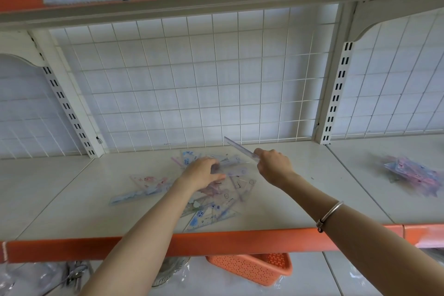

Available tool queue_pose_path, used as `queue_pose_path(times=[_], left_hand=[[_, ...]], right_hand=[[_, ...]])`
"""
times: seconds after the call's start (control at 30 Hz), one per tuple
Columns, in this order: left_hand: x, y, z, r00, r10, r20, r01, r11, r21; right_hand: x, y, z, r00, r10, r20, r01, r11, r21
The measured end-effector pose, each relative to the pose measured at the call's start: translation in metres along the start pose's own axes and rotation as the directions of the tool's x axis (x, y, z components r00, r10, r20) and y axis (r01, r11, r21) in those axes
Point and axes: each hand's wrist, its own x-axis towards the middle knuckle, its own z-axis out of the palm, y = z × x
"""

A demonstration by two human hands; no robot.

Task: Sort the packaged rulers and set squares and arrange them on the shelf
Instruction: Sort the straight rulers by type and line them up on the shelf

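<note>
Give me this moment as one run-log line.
stage: sorting | right hand: holds clear ruler lifted | left hand: on loose pile | side pile: right bay

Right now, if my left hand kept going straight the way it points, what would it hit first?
Probably the packaged ruler just ahead of the left hand, in the loose pile on the shelf; depth is unclear.

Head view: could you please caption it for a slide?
Right hand lifts a ruler from the pile on the shelf.
</note>
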Motion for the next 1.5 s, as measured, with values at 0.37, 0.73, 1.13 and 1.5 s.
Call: queue_pose_path(times=[0.37, 0.73, 1.13, 1.5], left_hand=[[-0.003, 0.009, 0.002, 0.995, 0.089, -0.033, -0.078, 0.967, 0.243], [0.010, 0.024, -0.007, 0.971, -0.210, 0.115, 0.218, 0.974, -0.061], [0.014, 0.032, -0.005, 0.962, -0.171, 0.212, 0.201, 0.971, -0.127], [0.012, 0.037, -0.006, 0.967, -0.164, 0.194, 0.194, 0.969, -0.153]], right_hand=[[-0.003, -0.003, -0.001, 1.000, -0.009, -0.010, 0.009, 1.000, -0.006], [-0.007, -0.003, -0.001, 1.000, -0.005, -0.011, 0.005, 1.000, 0.003], [-0.013, -0.001, -0.003, 1.000, 0.017, -0.019, -0.016, 0.999, 0.048], [-0.017, 0.000, -0.010, 0.998, 0.051, -0.027, -0.048, 0.994, 0.094]])
